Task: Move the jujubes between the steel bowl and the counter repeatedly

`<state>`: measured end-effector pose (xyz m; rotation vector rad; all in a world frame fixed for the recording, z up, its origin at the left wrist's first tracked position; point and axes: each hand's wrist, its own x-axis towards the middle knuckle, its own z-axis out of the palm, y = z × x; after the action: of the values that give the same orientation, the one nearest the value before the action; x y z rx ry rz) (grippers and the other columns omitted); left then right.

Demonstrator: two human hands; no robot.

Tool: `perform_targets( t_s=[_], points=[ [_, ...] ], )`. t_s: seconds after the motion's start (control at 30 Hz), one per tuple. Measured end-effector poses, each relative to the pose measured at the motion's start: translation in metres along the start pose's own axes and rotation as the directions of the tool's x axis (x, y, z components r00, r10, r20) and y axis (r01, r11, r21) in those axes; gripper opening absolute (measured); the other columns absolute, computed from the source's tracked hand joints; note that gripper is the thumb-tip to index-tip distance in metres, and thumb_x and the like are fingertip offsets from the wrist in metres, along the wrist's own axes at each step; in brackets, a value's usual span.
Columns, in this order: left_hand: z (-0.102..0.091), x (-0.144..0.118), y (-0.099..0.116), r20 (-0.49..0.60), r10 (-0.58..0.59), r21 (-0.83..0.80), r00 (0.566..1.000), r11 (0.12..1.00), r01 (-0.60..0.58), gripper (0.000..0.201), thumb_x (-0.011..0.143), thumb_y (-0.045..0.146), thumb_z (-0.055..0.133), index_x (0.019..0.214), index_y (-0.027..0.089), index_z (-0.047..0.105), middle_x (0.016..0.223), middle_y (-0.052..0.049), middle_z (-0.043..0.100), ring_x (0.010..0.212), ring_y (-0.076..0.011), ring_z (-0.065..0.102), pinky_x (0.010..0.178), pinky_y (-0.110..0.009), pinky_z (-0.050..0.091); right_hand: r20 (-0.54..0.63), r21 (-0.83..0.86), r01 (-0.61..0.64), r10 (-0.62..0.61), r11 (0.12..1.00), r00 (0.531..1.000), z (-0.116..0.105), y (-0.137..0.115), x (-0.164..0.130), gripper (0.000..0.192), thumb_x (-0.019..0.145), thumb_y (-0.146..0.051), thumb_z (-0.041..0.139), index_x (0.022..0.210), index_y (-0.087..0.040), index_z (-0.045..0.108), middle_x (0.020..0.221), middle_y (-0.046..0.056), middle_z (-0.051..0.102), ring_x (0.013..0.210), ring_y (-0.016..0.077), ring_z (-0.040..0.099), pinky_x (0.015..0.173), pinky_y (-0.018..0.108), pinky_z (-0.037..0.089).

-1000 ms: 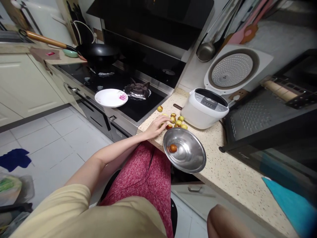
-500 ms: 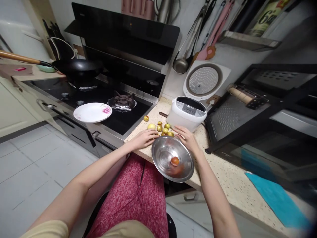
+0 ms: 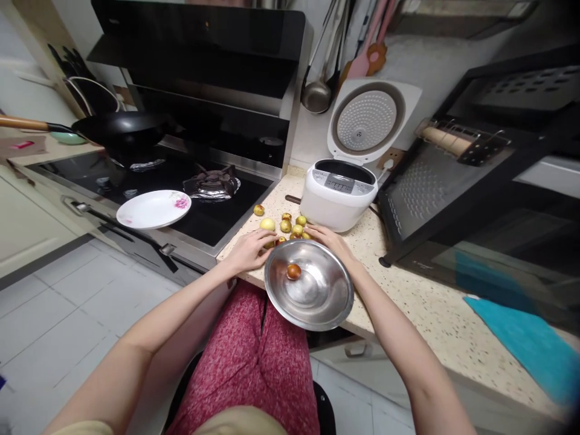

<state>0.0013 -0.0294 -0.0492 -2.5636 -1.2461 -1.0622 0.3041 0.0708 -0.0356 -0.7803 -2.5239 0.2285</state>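
A steel bowl [image 3: 317, 302] sits at the counter's front edge with one brownish jujube [image 3: 293, 271] inside. Behind it lie several yellow-green jujubes [image 3: 290, 226] on the speckled counter [image 3: 426, 314]. My left hand [image 3: 247, 251] rests on the counter at the left of the pile, fingers touching the nearest fruits. On the pile's right side my right hand [image 3: 328, 240] lies just behind the bowl's rim, fingers spread toward the fruits. Whether either hand grips a fruit cannot be told.
A white rice cooker [image 3: 339, 194] stands open behind the fruits. A black oven [image 3: 475, 199] with its door down fills the right. Left are a gas hob [image 3: 199, 193], a flowered plate [image 3: 153, 209] and a black wok [image 3: 122, 130]. A blue cloth [image 3: 530, 344] lies at right.
My right hand came into view and reached the fruits beside the bowl. The jujube in the bowl rolled toward its far side. The view shifted slightly right.
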Motion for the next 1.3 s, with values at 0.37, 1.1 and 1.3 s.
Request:
perform_targets(
  t_s=[0.37, 1.1, 1.3],
  points=[
    [-0.001, 0.001, 0.0, 0.057, 0.011, -0.079, 0.998, 0.997, -0.007, 0.045, 0.102, 0.026, 0.055, 0.146, 0.022, 0.058, 0.136, -0.014, 0.067, 0.123, -0.0276, 0.067, 0.104, -0.045, 0.057, -0.246, -0.163, 0.066, -0.105, 0.984, 0.964, -0.024, -0.021, 0.003, 0.033, 0.106, -0.027, 0.053, 0.134, -0.023, 0.069, 0.126, 0.014, 0.073, 0.115, 0.0284, 0.07, 0.097, 0.046, 0.061],
    [-0.002, 0.004, 0.001, 0.127, 0.056, -0.151, 0.99, 0.988, -0.036, 0.032, 0.103, 0.021, 0.054, 0.134, 0.018, 0.062, 0.135, -0.016, 0.063, 0.124, -0.0266, 0.065, 0.104, -0.042, 0.058, 0.205, 0.159, 0.214, -0.244, 0.964, 0.948, -0.024, -0.078, -0.008, 0.033, 0.094, -0.012, 0.068, 0.121, -0.028, 0.077, 0.122, 0.005, 0.078, 0.113, 0.0232, 0.074, 0.101, 0.041, 0.06],
    [0.001, 0.004, -0.001, 0.11, 0.049, -0.11, 0.993, 0.993, -0.037, 0.03, 0.105, 0.023, 0.051, 0.134, 0.019, 0.062, 0.131, -0.016, 0.065, 0.12, -0.0263, 0.066, 0.101, -0.041, 0.058, 0.216, 0.124, 0.199, -0.222, 0.972, 0.951, -0.023, -0.078, -0.011, 0.036, 0.092, -0.012, 0.07, 0.124, -0.027, 0.076, 0.126, 0.005, 0.077, 0.118, 0.025, 0.073, 0.103, 0.044, 0.059]
  ],
)
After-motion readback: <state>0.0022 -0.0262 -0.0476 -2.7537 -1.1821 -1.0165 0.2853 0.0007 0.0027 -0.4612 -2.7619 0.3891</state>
